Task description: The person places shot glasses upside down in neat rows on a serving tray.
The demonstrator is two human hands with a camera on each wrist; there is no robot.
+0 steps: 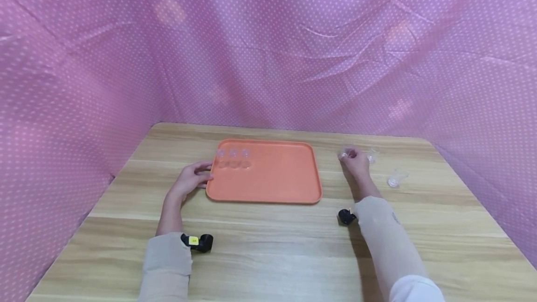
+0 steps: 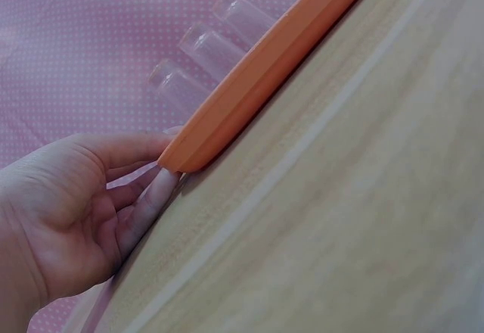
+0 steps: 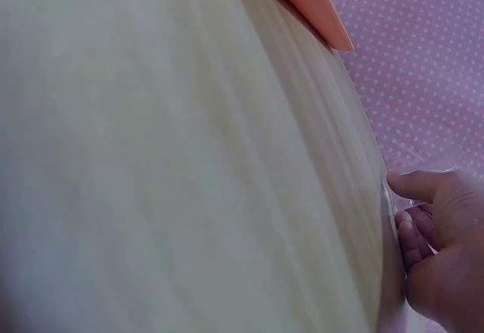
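Note:
My left hand (image 1: 192, 179) is at the left edge of an orange tray (image 1: 277, 171), its thumb and fingers pinching the rim from above and below in the left wrist view. Three small clear cups (image 2: 212, 51) stand in a row at the tray's far left. To the right of the tray, my right hand (image 1: 357, 162) holds another clear cup (image 1: 345, 154) between thumb and fingers, low over the table. In the right wrist view, the fingers partly hide this see-through cup.
Two more clear cups stand on the wooden table (image 1: 268, 255): one cup (image 1: 371, 156) just beyond my right hand, the other cup (image 1: 394, 181) further right and nearer. A pink dotted cloth (image 1: 268, 59) hangs behind the table and along both sides.

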